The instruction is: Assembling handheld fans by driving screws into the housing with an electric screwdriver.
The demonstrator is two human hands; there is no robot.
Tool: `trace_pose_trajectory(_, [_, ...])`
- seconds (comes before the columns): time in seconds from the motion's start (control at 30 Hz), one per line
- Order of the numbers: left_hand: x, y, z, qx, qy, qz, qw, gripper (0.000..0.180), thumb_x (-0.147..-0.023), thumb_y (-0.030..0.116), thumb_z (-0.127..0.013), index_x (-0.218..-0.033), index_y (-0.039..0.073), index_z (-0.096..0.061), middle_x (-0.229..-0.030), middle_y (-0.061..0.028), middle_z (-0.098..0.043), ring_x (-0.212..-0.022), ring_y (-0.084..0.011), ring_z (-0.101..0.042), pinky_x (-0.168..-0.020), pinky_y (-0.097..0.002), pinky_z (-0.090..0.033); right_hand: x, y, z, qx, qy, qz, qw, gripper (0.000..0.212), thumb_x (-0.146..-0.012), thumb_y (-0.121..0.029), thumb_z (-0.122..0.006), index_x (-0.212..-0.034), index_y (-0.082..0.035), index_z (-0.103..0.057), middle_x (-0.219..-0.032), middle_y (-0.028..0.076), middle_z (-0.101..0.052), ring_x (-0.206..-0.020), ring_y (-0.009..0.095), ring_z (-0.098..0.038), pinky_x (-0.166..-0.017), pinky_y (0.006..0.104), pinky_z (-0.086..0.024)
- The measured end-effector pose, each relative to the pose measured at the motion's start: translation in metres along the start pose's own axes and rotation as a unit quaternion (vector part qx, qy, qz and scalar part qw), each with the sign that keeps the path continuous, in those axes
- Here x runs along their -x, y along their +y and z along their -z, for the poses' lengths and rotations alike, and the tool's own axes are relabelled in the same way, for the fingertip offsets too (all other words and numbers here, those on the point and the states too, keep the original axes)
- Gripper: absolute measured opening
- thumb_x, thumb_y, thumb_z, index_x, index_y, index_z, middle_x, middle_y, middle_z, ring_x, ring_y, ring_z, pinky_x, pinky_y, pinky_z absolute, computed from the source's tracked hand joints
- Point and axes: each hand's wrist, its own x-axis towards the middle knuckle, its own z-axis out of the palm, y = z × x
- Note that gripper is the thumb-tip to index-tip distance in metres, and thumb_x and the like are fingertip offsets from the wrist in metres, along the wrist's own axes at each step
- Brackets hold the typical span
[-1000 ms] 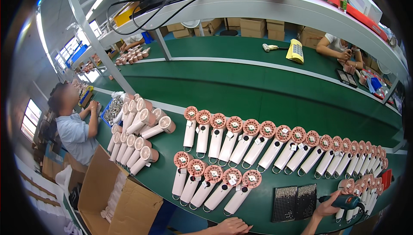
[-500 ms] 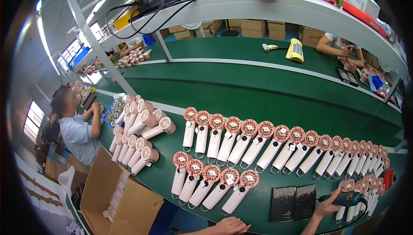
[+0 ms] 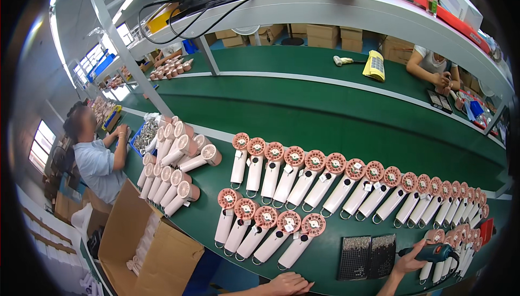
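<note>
My right hand [image 3: 410, 261] is wrapped round a dark teal electric screwdriver [image 3: 437, 252], its bit pointing left. Just left of that bit lies a black two-part tray [image 3: 368, 257] full of small screws. Behind and under the screwdriver stand several pink-and-white handheld fans [image 3: 435, 236], partly covered by it. My left hand [image 3: 290, 284] rests at the near table edge, fingers loosely bent, and nothing shows in it. Above it lies a short row of handheld fans [image 3: 265, 218] with open pink heads and wire loops. A longer row of such fans [image 3: 335, 164] runs behind.
White-handled fans [image 3: 184, 193] are heaped at the left, near a blue bin [image 3: 144, 136] of metal parts. An open cardboard box [image 3: 162, 258] stands below them. A shelf [image 3: 325, 4] crosses above the green table [image 3: 260, 103]. Two co-workers sit at left [image 3: 100, 158] and far right [image 3: 428, 68].
The view has shifted slightly. My right hand still grips the screwdriver near the same spot, and my left hand has barely moved. The far-right co-worker's hands are lower.
</note>
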Motion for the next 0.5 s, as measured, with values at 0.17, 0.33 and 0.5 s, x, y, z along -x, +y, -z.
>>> trace_pose_trajectory(0.17, [0.003,-0.001,-0.001,-0.006,-0.002,0.001,1.000,0.024,-0.076,0.011,-0.073,-0.063,0.010,-0.053,-0.057,-0.0031,-0.049,-0.051,-0.0185,-0.051,-0.049,-0.0294,-0.041,-0.004,-0.018,0.011,0.030,-0.001,-0.057,0.998,0.037,-0.093,-0.027,-0.062,-0.077,0.007,-0.062,-0.069,0.011,-0.061,-0.062,0.021,-0.057,-0.061,0.0348,-0.047])
trace_pose_trajectory(0.33, [0.003,0.001,-0.003,-0.005,0.010,0.010,1.000,0.025,-0.077,0.010,-0.073,-0.063,0.010,-0.052,-0.056,-0.0036,-0.047,-0.049,-0.0193,-0.049,-0.047,-0.0300,-0.039,-0.006,-0.014,0.013,0.044,-0.022,-0.062,0.997,0.039,-0.093,-0.028,-0.063,-0.077,0.007,-0.062,-0.069,0.011,-0.061,-0.064,0.020,-0.059,-0.060,0.0342,-0.047])
trace_pose_trajectory(0.5, [0.001,0.003,-0.004,0.000,0.015,0.015,1.000,0.027,-0.076,0.010,-0.073,-0.062,0.010,-0.051,-0.055,-0.0037,-0.045,-0.047,-0.0196,-0.047,-0.046,-0.0308,-0.038,-0.007,-0.018,0.011,0.035,-0.025,-0.069,0.997,0.035,-0.093,-0.026,-0.061,-0.081,0.007,-0.062,-0.072,0.011,-0.061,-0.066,0.020,-0.058,-0.063,0.0330,-0.047])
